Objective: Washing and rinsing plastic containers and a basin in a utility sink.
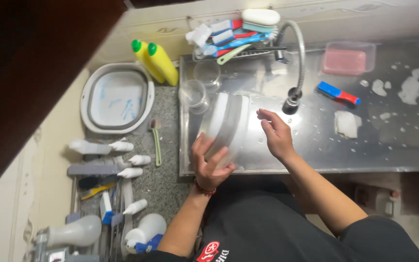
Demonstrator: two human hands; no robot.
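- The left hand [209,162] grips the near edge of a white and grey basin [226,123], fingers curled round its rim, holding it tilted on edge over the steel sink [316,140].
- The right hand [275,133] hangs just beside the basin, fingers loosely spread (gripping nothing).
- A flexible tap [294,99] points down just beyond the right hand.
- Two clear cups [200,85] stand behind the basin.
- Two yellow bottles [156,60] lie on the worktop [166,179].

Two yellow bottles [155,62] stand beside a grey basin [117,97]; brushes [229,36] pile behind the faucet [294,73]; a pink container [348,58] sits on the steel sink [389,145].
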